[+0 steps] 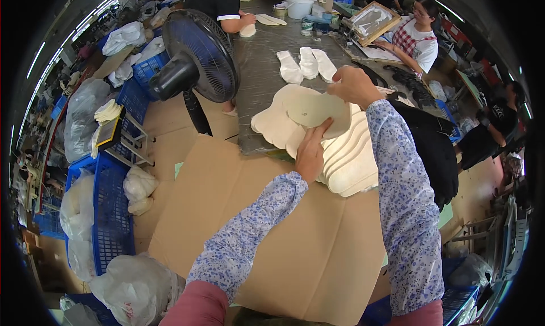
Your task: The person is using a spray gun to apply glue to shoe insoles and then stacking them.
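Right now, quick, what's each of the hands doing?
Left hand: closed on the near edge of a pale insole-shaped piece.
Right hand: closed on the same piece, at its far right edge.

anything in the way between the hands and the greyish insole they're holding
Nothing visible: the left hand meets the greyish insole at its lower edge, the right hand at its upper right. The cream insoles lie beneath it, not between.
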{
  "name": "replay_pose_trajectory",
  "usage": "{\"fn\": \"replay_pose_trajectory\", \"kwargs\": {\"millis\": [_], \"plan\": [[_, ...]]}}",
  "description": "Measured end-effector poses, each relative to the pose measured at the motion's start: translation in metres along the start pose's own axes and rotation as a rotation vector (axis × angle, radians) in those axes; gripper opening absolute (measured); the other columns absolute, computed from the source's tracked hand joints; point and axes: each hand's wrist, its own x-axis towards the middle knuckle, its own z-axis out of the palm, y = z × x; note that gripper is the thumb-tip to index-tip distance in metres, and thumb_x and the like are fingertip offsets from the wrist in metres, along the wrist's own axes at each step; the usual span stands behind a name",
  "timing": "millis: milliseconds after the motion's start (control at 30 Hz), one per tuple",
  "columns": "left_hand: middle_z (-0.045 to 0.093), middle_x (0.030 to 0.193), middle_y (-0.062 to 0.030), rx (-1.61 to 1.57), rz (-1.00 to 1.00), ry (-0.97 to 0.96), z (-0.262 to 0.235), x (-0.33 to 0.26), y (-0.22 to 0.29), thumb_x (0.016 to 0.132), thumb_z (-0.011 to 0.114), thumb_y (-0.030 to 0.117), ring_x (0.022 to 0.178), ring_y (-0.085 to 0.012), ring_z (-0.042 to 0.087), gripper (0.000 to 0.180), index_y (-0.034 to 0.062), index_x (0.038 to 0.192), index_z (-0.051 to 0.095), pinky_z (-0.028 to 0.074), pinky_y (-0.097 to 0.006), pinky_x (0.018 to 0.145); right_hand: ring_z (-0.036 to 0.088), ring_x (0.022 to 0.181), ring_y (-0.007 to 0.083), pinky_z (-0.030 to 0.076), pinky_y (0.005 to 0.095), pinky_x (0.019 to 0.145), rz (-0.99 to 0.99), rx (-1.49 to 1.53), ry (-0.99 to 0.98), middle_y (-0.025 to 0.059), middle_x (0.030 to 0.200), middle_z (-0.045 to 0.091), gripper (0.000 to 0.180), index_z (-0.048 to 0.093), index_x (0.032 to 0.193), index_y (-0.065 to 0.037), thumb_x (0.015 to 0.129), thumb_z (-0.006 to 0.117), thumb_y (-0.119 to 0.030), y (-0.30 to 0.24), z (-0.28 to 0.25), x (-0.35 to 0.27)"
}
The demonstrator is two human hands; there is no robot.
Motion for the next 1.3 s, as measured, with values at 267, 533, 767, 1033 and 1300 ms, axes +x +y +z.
{"fn": "replay_pose_trajectory", "kwargs": {"millis": [267,533,767,1033,1300], "plan": [[0.049,0.116,-0.0189,-0.122,-0.133,0.098,-0.009,-0.001,-0.021,0.079,0.032,-0.010,0.106,-0.0344,0.050,0.057,0.0091,0.131,0.044,0.039,-0.040,0.094,0.066,0.075,0.0315,0.052,0.0372,0.073,-0.518,0.019,0.458,0.0189,0.081,0.067,0.023,0.067,0.088,-0.002,0.071,0.061,-0.016,-0.028,-0.005,0.017],[0.044,0.130,-0.0183,-0.244,-0.238,0.154,-0.010,-0.007,-0.045,0.082,0.032,-0.009,0.119,-0.0328,0.043,0.058,0.0106,0.135,0.039,0.034,-0.038,0.103,0.063,0.080,0.0366,0.051,0.0427,0.076,-0.498,-0.273,0.405,0.0200,0.085,0.066,0.018,0.067,0.084,-0.003,0.072,0.061,-0.015,-0.061,0.040,0.062],[0.049,0.113,-0.0139,-0.178,-0.150,0.120,-0.011,-0.008,-0.033,0.079,0.035,-0.012,0.099,-0.0270,0.052,0.058,0.0103,0.132,0.042,0.042,-0.035,0.088,0.064,0.092,0.0354,0.052,0.0424,0.078,-0.268,-0.621,0.267,0.0187,0.098,0.066,0.024,0.068,0.093,-0.004,0.075,0.060,-0.017,-0.127,0.060,0.074],[0.049,0.114,-0.0171,-0.047,0.077,0.157,-0.010,-0.018,-0.047,0.081,0.047,0.004,0.104,-0.0361,0.047,0.050,0.0071,0.130,0.042,0.040,-0.041,0.091,0.066,0.088,0.0253,0.054,0.0367,0.069,-0.358,-0.936,-0.032,0.0097,0.096,0.068,0.018,0.071,0.089,-0.009,0.079,0.056,-0.013,-0.138,0.166,0.065],[0.039,0.135,-0.0155,-1.125,-1.134,-0.023,-0.053,0.021,0.009,0.091,0.046,0.028,0.124,-0.0251,0.038,0.056,0.0066,0.140,0.030,0.031,-0.034,0.105,0.063,0.099,0.0255,0.053,0.0339,0.079,-0.347,-0.684,-0.316,0.0118,0.105,0.065,0.025,0.068,0.103,-0.008,0.082,0.057,-0.018,-0.112,0.237,0.027]]}}
